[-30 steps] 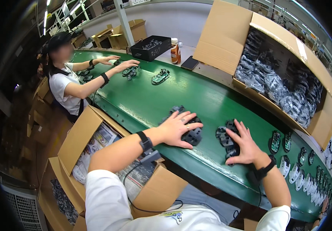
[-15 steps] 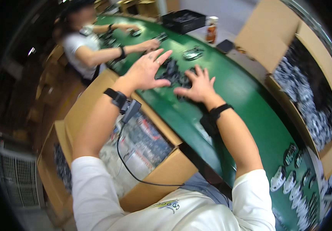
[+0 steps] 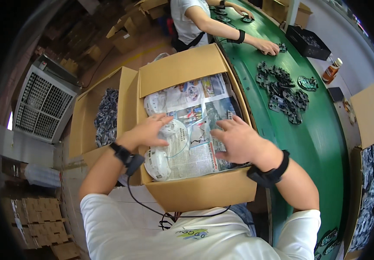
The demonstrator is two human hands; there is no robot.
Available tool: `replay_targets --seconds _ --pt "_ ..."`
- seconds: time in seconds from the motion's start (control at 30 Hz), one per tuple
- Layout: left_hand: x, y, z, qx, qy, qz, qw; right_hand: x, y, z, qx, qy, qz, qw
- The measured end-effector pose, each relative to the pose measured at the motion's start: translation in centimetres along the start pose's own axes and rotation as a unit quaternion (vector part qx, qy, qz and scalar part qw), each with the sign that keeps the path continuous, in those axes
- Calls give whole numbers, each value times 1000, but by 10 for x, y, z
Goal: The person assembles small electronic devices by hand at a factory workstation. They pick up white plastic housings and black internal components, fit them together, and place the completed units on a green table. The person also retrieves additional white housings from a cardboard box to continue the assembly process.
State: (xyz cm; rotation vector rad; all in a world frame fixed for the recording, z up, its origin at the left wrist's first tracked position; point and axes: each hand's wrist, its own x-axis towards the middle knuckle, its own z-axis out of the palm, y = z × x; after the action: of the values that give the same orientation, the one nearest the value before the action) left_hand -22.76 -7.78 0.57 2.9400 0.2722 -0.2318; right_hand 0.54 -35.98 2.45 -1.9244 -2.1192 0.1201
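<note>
An open cardboard box [image 3: 200,190] stands in front of me. Newspaper sheets [image 3: 202,162] cover most of what lies in it. Along its left side several white rounded plastic shells [image 3: 156,164] show beside the paper. My left hand [image 3: 149,131] is over these shells, fingers stretched and apart, holding nothing. Over the right part of the newspaper hovers my right hand [image 3: 242,139], also with spread fingers and nothing in it. Whether either hand touches the paper or shells, I cannot tell. Each wrist wears a black strap with a small device.
On the green table [image 3: 302,173] at right lies a heap of black plastic parts [image 3: 284,93], with a green circuit board [image 3: 307,83] beside it. Beyond are a black bin [image 3: 307,42], a bottle [image 3: 331,70] and a co-worker's hand [image 3: 267,47]. Another box [image 3: 81,125] of grey parts stands left.
My view has swung left from the table to the box. Both hands have left the black parts on the table and are now over the newspaper and white shells.
</note>
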Motion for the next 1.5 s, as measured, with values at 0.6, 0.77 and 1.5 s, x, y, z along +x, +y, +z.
replay_targets --seconds 0.6,0.77,1.5 --pt "14 90 1 88 -71 96 989 13 -7 13 -47 -199 216 955" --pt "-4 99 40 52 -38 5 998 10 -3 23 -78 -144 217 962" --pt "6 63 -27 -313 267 139 901 -1 -31 17 78 134 187 970"
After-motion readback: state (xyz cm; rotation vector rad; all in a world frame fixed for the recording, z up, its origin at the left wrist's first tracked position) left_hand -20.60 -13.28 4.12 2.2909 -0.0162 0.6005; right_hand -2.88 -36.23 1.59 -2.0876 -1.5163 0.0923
